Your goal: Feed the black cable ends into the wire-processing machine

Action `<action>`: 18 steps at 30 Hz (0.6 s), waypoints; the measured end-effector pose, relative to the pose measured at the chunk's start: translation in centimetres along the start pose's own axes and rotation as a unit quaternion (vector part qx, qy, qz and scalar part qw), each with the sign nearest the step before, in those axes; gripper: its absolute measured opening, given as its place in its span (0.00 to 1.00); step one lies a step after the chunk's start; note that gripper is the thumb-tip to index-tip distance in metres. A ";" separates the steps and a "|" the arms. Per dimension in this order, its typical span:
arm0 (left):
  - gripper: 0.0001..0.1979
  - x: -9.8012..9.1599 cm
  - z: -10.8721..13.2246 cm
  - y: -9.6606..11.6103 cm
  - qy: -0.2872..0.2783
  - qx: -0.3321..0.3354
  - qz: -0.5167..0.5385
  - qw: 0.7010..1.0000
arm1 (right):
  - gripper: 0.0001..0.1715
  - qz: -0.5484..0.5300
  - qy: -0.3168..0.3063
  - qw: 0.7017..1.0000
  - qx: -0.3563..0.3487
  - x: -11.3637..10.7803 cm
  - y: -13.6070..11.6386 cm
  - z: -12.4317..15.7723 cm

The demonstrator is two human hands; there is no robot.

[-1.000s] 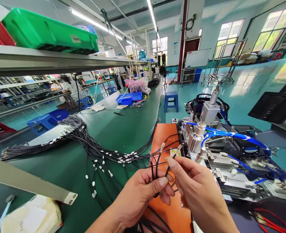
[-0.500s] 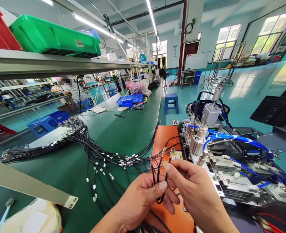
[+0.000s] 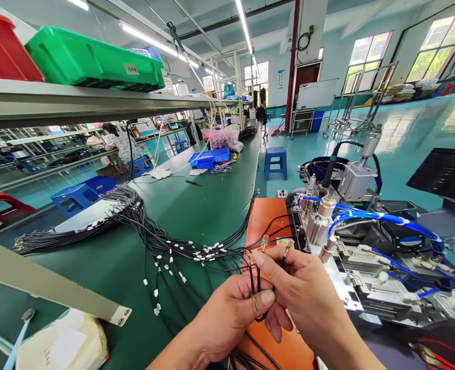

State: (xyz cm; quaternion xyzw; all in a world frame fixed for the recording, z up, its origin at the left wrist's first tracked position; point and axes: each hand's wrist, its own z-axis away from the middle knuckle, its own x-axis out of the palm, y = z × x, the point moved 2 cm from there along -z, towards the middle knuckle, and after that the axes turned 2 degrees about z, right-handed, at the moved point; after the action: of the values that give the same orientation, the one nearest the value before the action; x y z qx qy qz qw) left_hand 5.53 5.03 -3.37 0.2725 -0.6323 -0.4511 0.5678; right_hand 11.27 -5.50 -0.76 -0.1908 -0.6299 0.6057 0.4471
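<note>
1. A long factory hall with a teal floor and strip lights overhead; a green table (image 3: 196, 205) runs away from the person, with a metal shelf (image 3: 76, 103) above it on the left.
2. The left hand (image 3: 231, 316) has its grip closed, thumb pressed on a few thin black wires (image 3: 257, 277) that stand up out of the fist.
3. The right hand (image 3: 308, 293) touches the left, its grip pinched together on one of the same wires, just below a small metal terminal (image 3: 288, 247); a second terminal (image 3: 265, 240) stands free beside it.
4. Both hands are low in the middle of the view, above an orange plate (image 3: 266, 218) that lies on the table.
5. Just right of the plate stands a machine (image 3: 343, 226) with silver cylinders and blue hoses. A yellow warning sticker on it, by the terminals, is too small to read.
6. A large bundle of black wires (image 3: 134, 226) with white tips fans across the table to the left.
7. On the shelf sit a green bin (image 3: 96, 59) with a white label, its writing unreadable, and a red bin (image 3: 3, 49).
8. Far down the table lies a blue tray (image 3: 210, 156); a blue stool (image 3: 275, 160) stands on the floor, and another person (image 3: 121, 144) sits at the next line.
</note>
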 end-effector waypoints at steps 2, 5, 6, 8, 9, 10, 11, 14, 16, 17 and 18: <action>0.20 -0.1 0.0 0.0 -0.002 0.001 0.004 1.000 | 0.25 0.002 0.001 1.000 0.003 0.0 0.0 0.0; 0.21 -0.1 0.0 0.0 -0.008 0.003 0.000 1.000 | 0.25 0.007 0.002 1.000 0.003 0.0 0.0 -0.1; 0.21 0.0 0.0 0.0 -0.008 0.004 -0.002 1.000 | 0.26 0.009 0.002 1.000 0.002 0.0 0.0 -0.1; 0.22 0.0 0.0 0.2 -0.007 0.004 -0.004 1.000 | 0.27 0.017 0.003 1.000 0.000 0.0 0.0 0.0; 0.22 0.0 0.0 0.2 -0.005 0.004 -0.006 1.000 | 0.26 0.021 0.001 1.000 -0.001 0.0 -0.1 0.0; 0.22 0.0 0.0 0.3 -0.003 0.003 -0.007 1.000 | 0.26 0.023 -0.004 1.000 -0.003 0.0 -0.2 0.1; 0.23 0.0 -0.1 0.4 -0.001 0.002 -0.007 1.000 | 0.25 0.021 -0.010 1.000 -0.007 0.1 -0.3 0.3; 0.23 0.0 -0.1 0.5 0.005 0.004 -0.009 1.000 | 0.22 0.002 -0.020 1.000 -0.020 0.2 -0.6 0.6; 0.24 0.0 -0.1 0.4 0.015 0.013 -0.008 1.000 | 0.24 -0.004 -0.020 1.000 -0.018 0.2 -0.5 0.8; 0.23 0.0 -0.1 0.3 0.022 0.017 -0.009 1.000 | 0.26 -0.004 -0.022 1.000 -0.014 0.3 -0.4 0.7; 0.23 0.1 -0.1 0.2 0.024 0.020 -0.012 0.999 | 0.27 -0.003 -0.026 1.000 -0.008 0.3 -0.3 0.7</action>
State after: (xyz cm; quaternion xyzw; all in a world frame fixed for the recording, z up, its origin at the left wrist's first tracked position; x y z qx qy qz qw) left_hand 5.62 5.04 -3.17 0.3022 -0.6242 -0.4379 0.5721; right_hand 10.68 -5.75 -0.30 -0.1771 -0.6468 0.6040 0.4307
